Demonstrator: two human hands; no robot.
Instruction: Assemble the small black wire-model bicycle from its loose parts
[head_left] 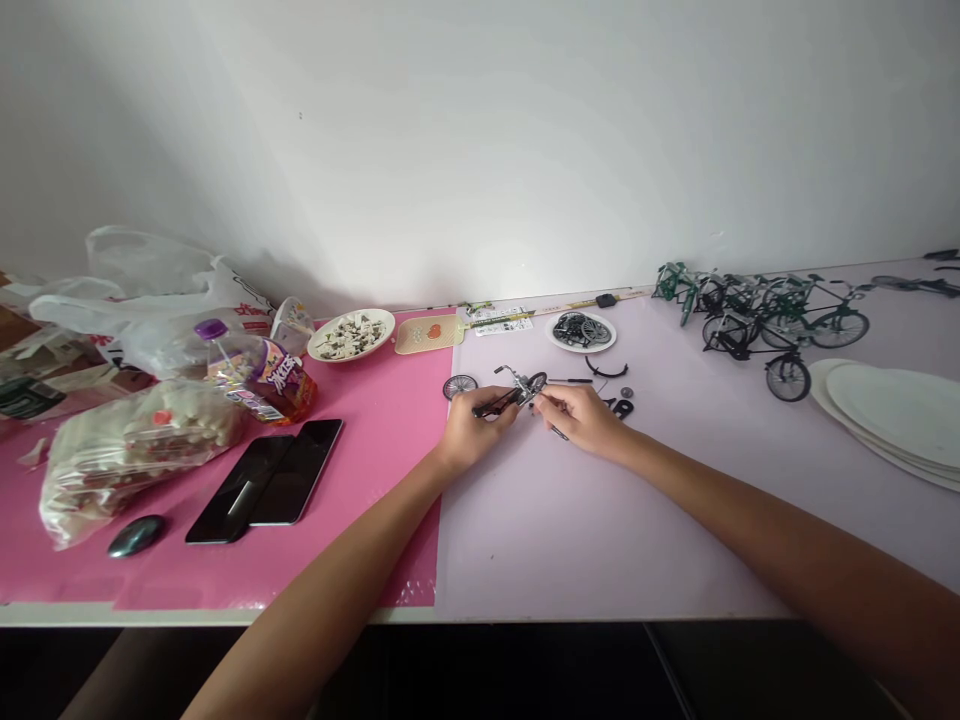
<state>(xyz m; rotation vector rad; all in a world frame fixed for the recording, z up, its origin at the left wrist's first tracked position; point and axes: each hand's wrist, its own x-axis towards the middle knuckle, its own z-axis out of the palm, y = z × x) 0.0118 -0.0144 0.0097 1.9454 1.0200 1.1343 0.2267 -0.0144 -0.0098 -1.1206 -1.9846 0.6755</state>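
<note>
My left hand (480, 428) is closed around the dark frame of a miniature model bicycle (517, 388), holding it just above the table. Its silver handlebar and one wheel point up and to the right. My right hand (581, 418) is pinched beside that wheel, with the end of a thin dark rod (559, 432) poking out below the fingers. Whether the right fingertips also touch the bicycle is hard to make out. A loose spoked wheel (460, 386) lies left of my left hand. Beyond my right hand are a curved black part (606, 370) and small black pieces (622, 408).
Several model bicycles (787, 330) stand at the back right, near stacked white plates (892, 415). Behind my hands is a plate of dark parts (581, 345). On the left are a plate of small pieces (351, 345), a bottle (262, 380), phones (296, 475) and bags (135, 440).
</note>
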